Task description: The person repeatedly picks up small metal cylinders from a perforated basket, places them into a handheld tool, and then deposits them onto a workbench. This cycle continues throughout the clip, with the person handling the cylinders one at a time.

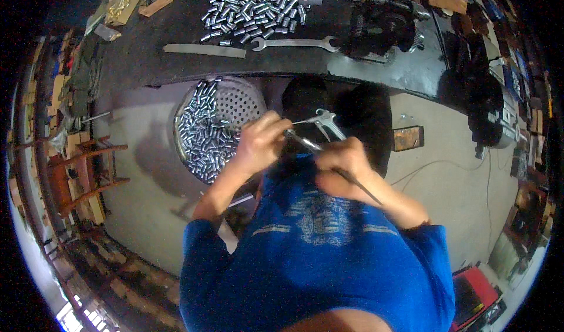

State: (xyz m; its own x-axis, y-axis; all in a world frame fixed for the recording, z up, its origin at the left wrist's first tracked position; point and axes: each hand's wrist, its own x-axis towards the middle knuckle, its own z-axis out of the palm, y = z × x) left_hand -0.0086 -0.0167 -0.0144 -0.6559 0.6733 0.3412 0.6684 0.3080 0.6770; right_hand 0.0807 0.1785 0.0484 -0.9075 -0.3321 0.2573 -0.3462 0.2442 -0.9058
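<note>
My left hand [261,141] is in front of my body with its fingers pinched at the tip of a metal rod-like tool. Whatever small piece those fingers hold is hidden. My right hand [343,164] is wrapped round the rod-like tool [304,141], whose thin dark end sticks out behind the fist along my forearm. Just beyond both hands, over my lap, is a silver air blow gun [326,122] with a slim nozzle. Close to my left hand stands a round perforated stool [239,100], its seat heaped with short shiny metal sleeves [202,135].
Across the far side runs a dark workbench [194,64]. More metal sleeves [255,12], an open-ended wrench [296,43], a flat strip [204,50] and a dark machine [385,20] are on it. A wooden chair [88,173] stands left; a small box [408,138] is on the floor.
</note>
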